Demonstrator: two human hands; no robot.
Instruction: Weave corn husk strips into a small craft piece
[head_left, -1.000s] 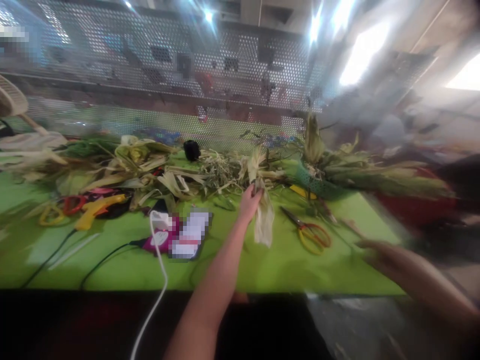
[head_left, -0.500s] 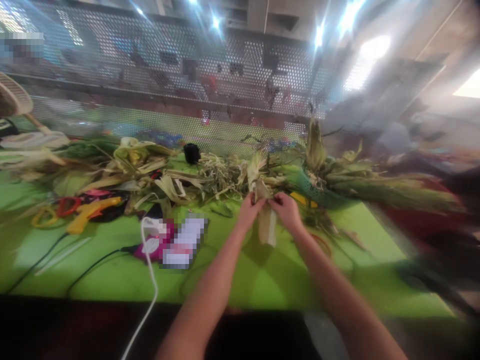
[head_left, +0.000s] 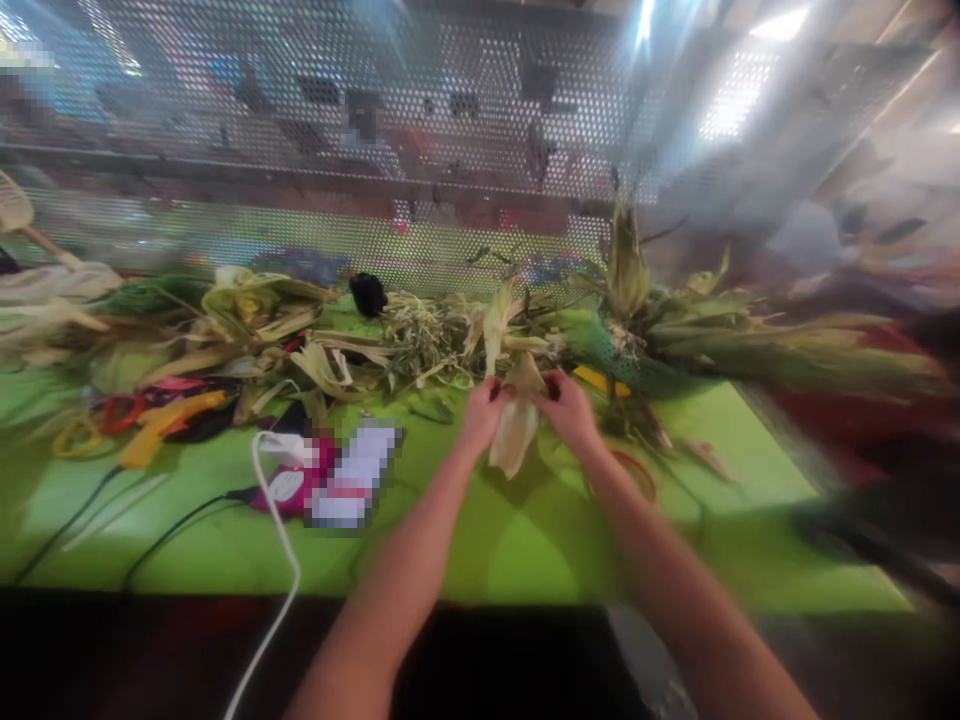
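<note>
A pale, dry corn husk (head_left: 514, 438) hangs between my two hands above the green table (head_left: 540, 560). My left hand (head_left: 484, 412) pinches its left edge between thumb and fingers. On the opposite side my right hand (head_left: 568, 405) is closed on the husk's upper right edge. The husk's lower end hangs free. Just behind it a light, upright husk piece (head_left: 498, 330) stands among dried husks and fibres (head_left: 426, 340); whether it joins the held husk I cannot tell.
At left lie a yellow glue gun (head_left: 169, 425), scissors with red handles (head_left: 121, 412), a magenta power adapter (head_left: 291, 488) with a white cable, and a phone (head_left: 355, 475). A green basket (head_left: 637, 370) with corn husks stands right. Behind rises a perforated metal screen (head_left: 450, 130).
The husk's lower end has swung left and turned a broader face toward me. Both hands still grip it. The whole view has shifted slightly.
</note>
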